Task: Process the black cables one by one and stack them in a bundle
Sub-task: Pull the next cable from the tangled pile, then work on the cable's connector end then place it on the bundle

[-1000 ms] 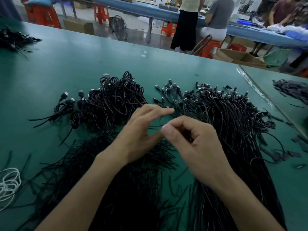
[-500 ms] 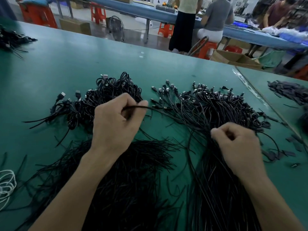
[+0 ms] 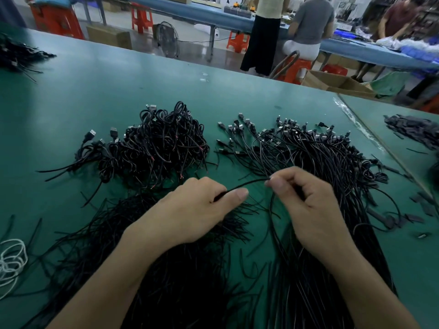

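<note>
A thin black cable runs between my two hands above the green table. My left hand pinches one end of it between thumb and fingers. My right hand pinches the other part of it, and the cable drops down below that hand. A tangled pile of coiled black cables with USB plugs lies beyond my left hand. A long sheaf of straight black cables with plugs at the far end lies under and beyond my right hand. Loose black strands lie under my forearms.
A white cord lies at the left edge. Small black sleeves are scattered at the right, near a seam to a second table. Another cable heap sits far left. People work at a blue bench behind.
My hands had moved apart, the left pulling a cable to the left. Now they have come back together at the middle, both gripping one cable.
</note>
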